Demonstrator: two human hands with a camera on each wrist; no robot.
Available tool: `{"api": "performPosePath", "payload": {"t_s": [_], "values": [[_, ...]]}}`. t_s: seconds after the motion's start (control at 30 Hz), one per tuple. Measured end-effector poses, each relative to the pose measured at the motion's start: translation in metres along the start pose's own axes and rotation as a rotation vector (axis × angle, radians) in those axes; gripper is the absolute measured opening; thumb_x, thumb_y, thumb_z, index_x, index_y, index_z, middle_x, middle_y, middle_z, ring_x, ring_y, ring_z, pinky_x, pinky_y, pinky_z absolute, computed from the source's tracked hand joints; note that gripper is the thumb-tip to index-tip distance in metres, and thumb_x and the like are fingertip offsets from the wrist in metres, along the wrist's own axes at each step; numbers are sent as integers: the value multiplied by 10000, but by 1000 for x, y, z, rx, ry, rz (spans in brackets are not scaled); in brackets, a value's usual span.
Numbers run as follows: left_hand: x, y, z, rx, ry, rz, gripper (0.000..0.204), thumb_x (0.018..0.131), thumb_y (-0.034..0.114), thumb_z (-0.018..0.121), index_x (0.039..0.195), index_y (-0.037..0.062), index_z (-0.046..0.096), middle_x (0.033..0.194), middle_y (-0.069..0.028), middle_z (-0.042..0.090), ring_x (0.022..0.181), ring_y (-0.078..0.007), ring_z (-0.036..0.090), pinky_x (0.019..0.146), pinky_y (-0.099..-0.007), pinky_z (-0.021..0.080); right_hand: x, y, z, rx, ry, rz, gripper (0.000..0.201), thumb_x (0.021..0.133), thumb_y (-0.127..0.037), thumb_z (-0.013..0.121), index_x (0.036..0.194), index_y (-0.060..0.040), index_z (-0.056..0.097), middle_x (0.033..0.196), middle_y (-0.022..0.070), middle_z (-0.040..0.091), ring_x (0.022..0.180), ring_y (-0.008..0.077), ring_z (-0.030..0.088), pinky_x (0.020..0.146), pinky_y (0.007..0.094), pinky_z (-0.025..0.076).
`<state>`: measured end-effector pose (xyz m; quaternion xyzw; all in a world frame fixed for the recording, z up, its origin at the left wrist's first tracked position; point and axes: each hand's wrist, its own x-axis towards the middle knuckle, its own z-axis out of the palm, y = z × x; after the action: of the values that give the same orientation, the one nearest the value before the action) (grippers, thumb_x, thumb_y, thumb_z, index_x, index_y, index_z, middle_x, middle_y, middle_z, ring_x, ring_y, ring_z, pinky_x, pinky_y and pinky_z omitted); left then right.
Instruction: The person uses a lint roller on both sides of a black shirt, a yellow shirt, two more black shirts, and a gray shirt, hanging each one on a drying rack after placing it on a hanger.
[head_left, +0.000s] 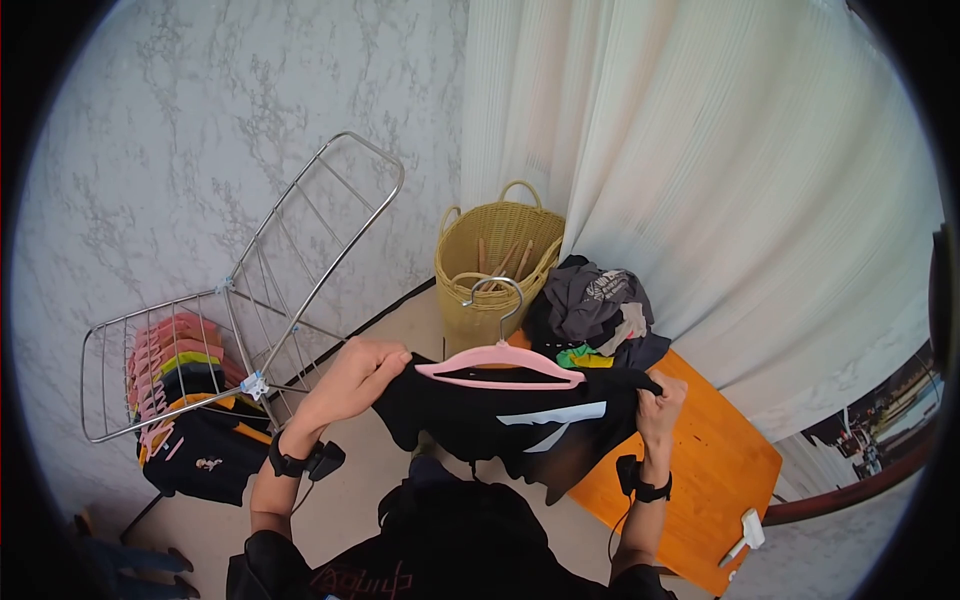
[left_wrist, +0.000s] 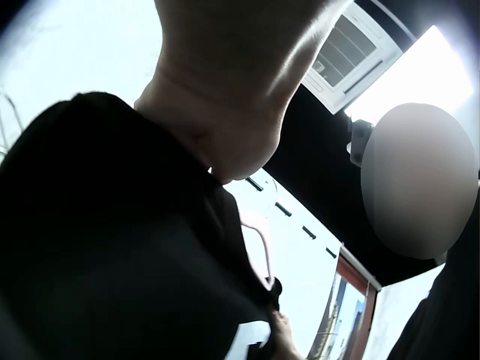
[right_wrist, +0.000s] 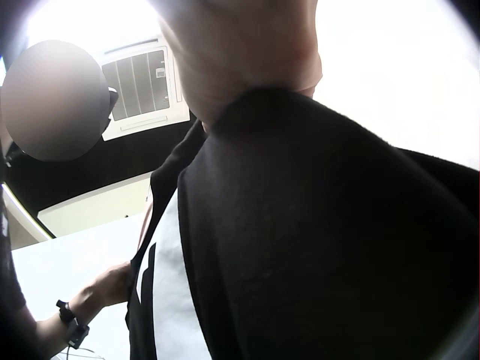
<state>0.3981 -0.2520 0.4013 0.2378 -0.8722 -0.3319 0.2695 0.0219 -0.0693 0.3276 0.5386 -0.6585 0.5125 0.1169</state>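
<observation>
A black T-shirt [head_left: 455, 412] with a white print hangs spread between my two hands in the head view. Inside its neck sits a pink hanger [head_left: 503, 355], its metal hook pointing up and away from me. My left hand [head_left: 355, 382] grips the shirt at one shoulder, beside the hanger's left end. At the other shoulder, my right hand [head_left: 660, 408] pinches the fabric. Black cloth fills much of both wrist views, gathered under the left hand [left_wrist: 217, 127] and under the right hand [right_wrist: 247, 60].
On the left stands a metal drying rack [head_left: 345, 245] with several garments on pink hangers [head_left: 150, 375]. A wicker basket [head_left: 470, 235] holding hangers is ahead, beside a clothes pile [head_left: 600, 300] on the orange wooden table [head_left: 710, 450]. A white-headed tool [head_left: 750, 530] lies near the table's edge.
</observation>
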Motion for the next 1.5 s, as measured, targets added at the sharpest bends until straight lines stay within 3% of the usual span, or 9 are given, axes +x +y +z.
{"api": "performPosePath", "payload": {"t_s": [0.13,0.23,0.3,0.43,0.7,0.8,0.93,1.27,1.5], "values": [[-5,1,8,-32,-71,-20,257,962,138,528,775,-39,522,626,-182,444,535,-327,448,523,-383,345,0,2,-4,62,-35,-63,306,759,-82,695,621,-15,430,550,122,308,434,251,354,458,327,276],[-9,3,23,143,119,72,209,925,108,585,770,-30,571,649,-155,509,576,-300,538,553,-364,425,-7,7,-4,101,-112,40,261,742,-65,685,637,-3,454,547,137,321,437,271,361,460,329,289],[-5,-1,32,563,528,524,168,888,96,628,772,-25,615,727,-135,593,650,-285,618,611,-354,503,-6,8,-2,126,-159,112,240,733,-55,678,644,3,463,546,144,326,440,281,364,460,330,294],[0,3,22,826,491,762,229,864,152,680,929,-66,654,801,-126,628,686,-239,636,582,-312,505,-6,3,2,139,-129,82,222,724,-42,667,646,5,465,544,152,327,439,288,375,456,327,293],[-3,-22,29,723,200,422,253,847,208,706,1031,39,666,678,-62,536,564,-224,573,500,-330,438,-3,3,16,139,-103,15,259,740,-66,696,640,3,468,548,131,354,437,203,390,461,312,289],[-7,-39,26,594,278,265,202,838,205,719,822,60,579,666,-93,573,569,-294,589,500,-364,440,14,-28,13,309,-497,345,232,795,-139,751,807,47,613,660,78,586,605,84,507,549,277,394],[-10,-38,21,576,306,271,199,839,210,721,821,62,589,645,-88,563,550,-295,578,496,-368,436,16,-25,32,530,-582,250,253,850,-165,725,906,66,637,800,54,615,743,78,522,654,262,413],[-19,-33,3,633,245,185,340,813,299,755,730,55,533,622,-98,520,523,-303,546,472,-367,403,16,-21,65,854,-583,301,204,921,-119,655,872,79,653,774,27,571,736,100,486,670,256,380],[-21,-30,-4,668,424,195,308,763,214,789,695,52,535,585,-105,488,497,-307,529,458,-363,384,28,-26,54,765,-377,170,166,876,-64,679,1007,24,730,1154,145,683,1043,258,627,907,361,463]]}}
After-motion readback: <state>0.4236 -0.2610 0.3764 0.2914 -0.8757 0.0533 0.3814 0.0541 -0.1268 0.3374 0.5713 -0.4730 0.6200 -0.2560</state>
